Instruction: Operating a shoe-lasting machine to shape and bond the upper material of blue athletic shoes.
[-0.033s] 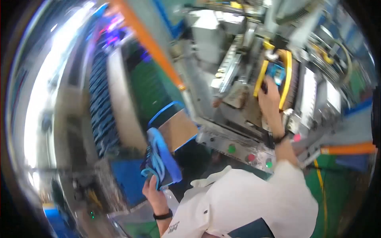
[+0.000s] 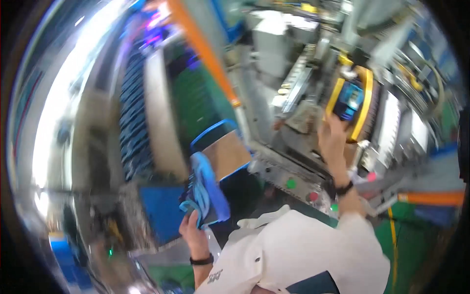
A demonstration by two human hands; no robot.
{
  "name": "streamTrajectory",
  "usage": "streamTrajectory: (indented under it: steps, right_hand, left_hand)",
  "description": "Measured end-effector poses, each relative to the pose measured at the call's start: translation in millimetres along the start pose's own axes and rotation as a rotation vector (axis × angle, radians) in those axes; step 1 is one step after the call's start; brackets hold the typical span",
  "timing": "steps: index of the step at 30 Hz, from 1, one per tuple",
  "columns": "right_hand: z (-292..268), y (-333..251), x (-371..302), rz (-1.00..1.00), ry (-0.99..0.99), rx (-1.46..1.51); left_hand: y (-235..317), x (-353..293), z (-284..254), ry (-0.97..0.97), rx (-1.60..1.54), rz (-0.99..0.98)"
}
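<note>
In my left hand [image 2: 195,237], closed at the lower left, is a blue shoe [image 2: 209,188] with lighter blue edges. My fingers grip its lower end, and it points up and away from me. My right hand [image 2: 334,142] reaches into the machine at the right, fingers stretched out and slightly blurred, with nothing visible in them. Its fingertips are at the lower end of the left yellow bar [image 2: 335,96]. Between that and the right yellow bar [image 2: 365,105] sits a bright blue and black piece [image 2: 350,100], its kind unclear through blur.
A brown board in a blue frame [image 2: 226,156] stands beyond the shoe. Green and red buttons [image 2: 313,196] line the machine's front panel. An orange bar [image 2: 208,54] slants down from the top. Dark ribbed material [image 2: 134,112] runs along the left.
My right hand has drawn back toward me from the blue piece between the yellow bars, leaving more of it uncovered. My left hand still holds the shoe. The view has shifted slightly.
</note>
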State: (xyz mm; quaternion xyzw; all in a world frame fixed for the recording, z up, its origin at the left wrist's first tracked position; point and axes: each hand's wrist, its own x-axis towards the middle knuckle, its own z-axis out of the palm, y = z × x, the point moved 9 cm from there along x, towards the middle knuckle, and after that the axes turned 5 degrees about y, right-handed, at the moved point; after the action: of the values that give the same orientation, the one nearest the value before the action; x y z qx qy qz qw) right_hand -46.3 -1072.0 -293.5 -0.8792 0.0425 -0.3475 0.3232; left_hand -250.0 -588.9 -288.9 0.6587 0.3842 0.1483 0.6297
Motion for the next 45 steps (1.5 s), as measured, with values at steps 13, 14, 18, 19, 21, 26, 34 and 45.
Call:
streamTrajectory:
  steps: [13,14,18,19,21,26,34,45]
  right_hand:
    - [160.8,5.3,-205.9,-0.201,-0.593,0.126]
    - [160.6,5.4,-205.9,-0.200,-0.614,0.113]
    - [166.2,18.6,-207.6,-0.220,-0.676,0.112]
    - [160.5,18.1,-211.1,-0.239,-0.680,0.116]
    - [150.5,5.8,-211.6,-0.300,-0.588,0.090]
    - [154.1,1.1,-213.3,-0.274,-0.604,-0.083]
    - [139.9,43.1,-214.6,-0.207,-0.630,0.019]
    - [150.6,7.9,-209.8,-0.099,-0.566,0.029]
  left_hand:
    - [-99.2,-108.1,-49.6,0.193,-0.409,-0.307]
    - [-105.8,-114.7,-60.7,0.240,-0.389,-0.344]
    - [-146.0,-125.7,-120.5,0.399,-0.400,-0.417]
    - [-152.9,-126.4,-137.1,0.439,-0.425,-0.368]
    - [-177.3,-129.5,-176.2,0.530,-0.353,-0.384]
    - [-220.3,-131.6,-253.7,0.741,-0.452,-0.368]
    - [-264.8,-132.9,-331.1,0.804,-0.224,-0.429]
    - [-328.7,-130.2,-328.7,0.964,-0.097,-0.528]
